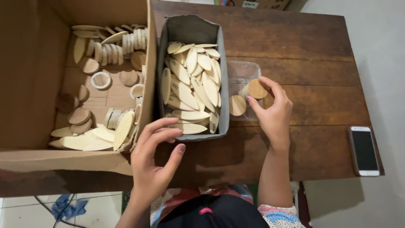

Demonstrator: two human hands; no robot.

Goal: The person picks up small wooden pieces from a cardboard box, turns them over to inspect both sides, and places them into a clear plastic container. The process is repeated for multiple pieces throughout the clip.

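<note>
Right hand [273,110]: fingertips pinch a round wooden disc [257,89] above the clear plastic tub [244,69]. Left hand [154,162]: open, empty, fingers at the grey tray [224,84] of oval wooden pieces [190,86]. Risk: the light fingertip hold may let the disc slip onto the wooden table [303,46].

Two hands [154,162], one cardboard box [38,84], one grey tray [223,84], one clear tub [247,69], one phone [365,150]
</note>
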